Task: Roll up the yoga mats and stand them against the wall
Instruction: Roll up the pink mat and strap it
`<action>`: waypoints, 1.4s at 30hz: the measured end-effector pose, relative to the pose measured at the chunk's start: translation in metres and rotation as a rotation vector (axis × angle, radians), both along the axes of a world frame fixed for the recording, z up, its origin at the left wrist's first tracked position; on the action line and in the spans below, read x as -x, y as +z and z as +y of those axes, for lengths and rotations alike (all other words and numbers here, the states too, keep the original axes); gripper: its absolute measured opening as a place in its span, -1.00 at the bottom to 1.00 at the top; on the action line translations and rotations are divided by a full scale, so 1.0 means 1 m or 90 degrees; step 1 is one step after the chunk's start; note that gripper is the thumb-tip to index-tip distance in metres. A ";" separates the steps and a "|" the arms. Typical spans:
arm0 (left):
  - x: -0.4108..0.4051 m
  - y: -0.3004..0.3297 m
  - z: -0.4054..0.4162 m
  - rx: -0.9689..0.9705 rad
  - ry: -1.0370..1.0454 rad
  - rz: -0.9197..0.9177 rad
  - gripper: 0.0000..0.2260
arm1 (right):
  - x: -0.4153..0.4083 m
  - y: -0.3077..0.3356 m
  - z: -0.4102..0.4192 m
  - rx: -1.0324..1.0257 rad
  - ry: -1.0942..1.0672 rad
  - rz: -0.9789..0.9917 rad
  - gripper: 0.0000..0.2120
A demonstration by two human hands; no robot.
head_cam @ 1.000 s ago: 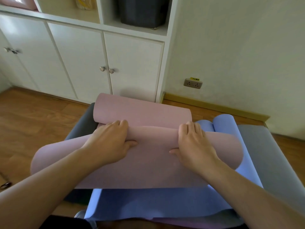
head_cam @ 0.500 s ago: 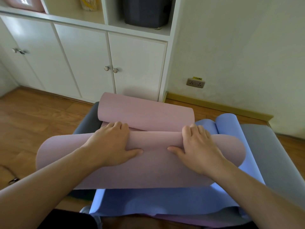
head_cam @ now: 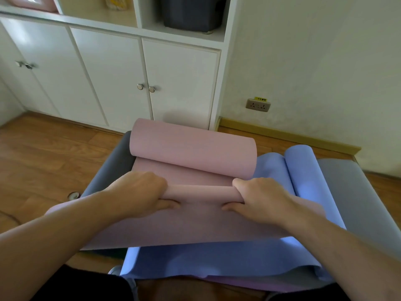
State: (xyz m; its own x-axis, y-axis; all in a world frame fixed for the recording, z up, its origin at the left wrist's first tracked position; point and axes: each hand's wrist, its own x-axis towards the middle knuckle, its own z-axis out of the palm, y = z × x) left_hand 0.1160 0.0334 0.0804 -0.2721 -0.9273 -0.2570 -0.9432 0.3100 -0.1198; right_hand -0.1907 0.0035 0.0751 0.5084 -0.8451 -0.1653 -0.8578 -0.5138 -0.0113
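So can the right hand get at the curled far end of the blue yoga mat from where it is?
Probably yes: the right hand grips the pink yoga mat, and the blue yoga mat's curl lies uncovered just beyond it.

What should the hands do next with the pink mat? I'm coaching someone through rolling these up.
Probably keep rolling the tight fold forward. Both the left hand and right hand grip a small, just-started roll in the pink mat, and a stretch of flat mat lies ahead before its curled far end. It still lies on the blue mat, far from standing by the wall.
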 end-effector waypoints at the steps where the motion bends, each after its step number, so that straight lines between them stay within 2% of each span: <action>1: -0.004 -0.001 0.001 -0.039 -0.011 0.029 -0.42 | 0.002 0.001 0.001 -0.035 0.018 -0.012 -0.46; 6: -0.014 -0.004 0.004 -0.124 -0.042 0.186 -0.61 | 0.016 0.007 -0.001 -0.207 0.047 -0.141 -0.66; 8: -0.018 -0.004 0.004 -0.141 -0.031 0.263 -0.72 | 0.021 0.006 -0.003 -0.238 0.041 -0.223 -0.73; 10: -0.019 -0.001 0.004 -0.150 -0.020 0.318 -0.78 | 0.025 0.005 -0.005 -0.242 0.032 -0.252 -0.76; 13: -0.016 -0.004 0.001 -0.107 0.002 0.253 -0.76 | 0.027 0.000 -0.011 -0.187 0.004 -0.209 -0.76; 16: -0.011 -0.012 -0.003 0.015 0.041 0.110 -0.67 | 0.016 -0.005 -0.014 -0.128 -0.029 -0.136 -0.70; 21: -0.002 -0.022 0.007 0.151 0.051 -0.014 -0.56 | 0.001 -0.011 -0.006 0.020 -0.023 -0.056 -0.63; 26: -0.001 -0.020 0.013 0.070 0.057 -0.023 -0.37 | -0.001 -0.006 -0.001 0.038 -0.011 -0.033 -0.56; 29: 0.002 -0.004 0.013 0.052 0.016 -0.054 -0.49 | 0.005 -0.002 -0.003 0.047 0.006 -0.021 -0.51; 33: -0.011 -0.001 0.010 -0.024 0.004 0.002 -0.58 | 0.013 0.000 -0.002 -0.029 0.063 -0.043 -0.51; 35: -0.020 -0.005 0.011 -0.092 -0.007 0.058 -0.59 | 0.016 0.000 -0.001 -0.086 0.082 -0.091 -0.56; 38: -0.027 -0.001 0.013 -0.125 -0.019 0.132 -0.65 | 0.020 -0.002 -0.001 -0.158 0.090 -0.188 -0.69; 40: -0.028 0.002 0.015 -0.125 -0.021 0.181 -0.70 | 0.022 -0.002 -0.003 -0.156 0.102 -0.241 -0.72; 42: -0.027 0.002 0.017 -0.118 -0.032 0.219 -0.74 | 0.024 -0.003 -0.006 -0.119 0.105 -0.241 -0.72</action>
State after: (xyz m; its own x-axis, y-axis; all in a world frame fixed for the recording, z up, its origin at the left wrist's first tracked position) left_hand 0.1434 0.0500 0.0826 -0.4152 -0.8573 -0.3044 -0.9017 0.3436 0.2624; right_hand -0.2150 -0.0026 0.0719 0.6877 -0.7212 -0.0837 -0.6822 -0.6025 -0.4142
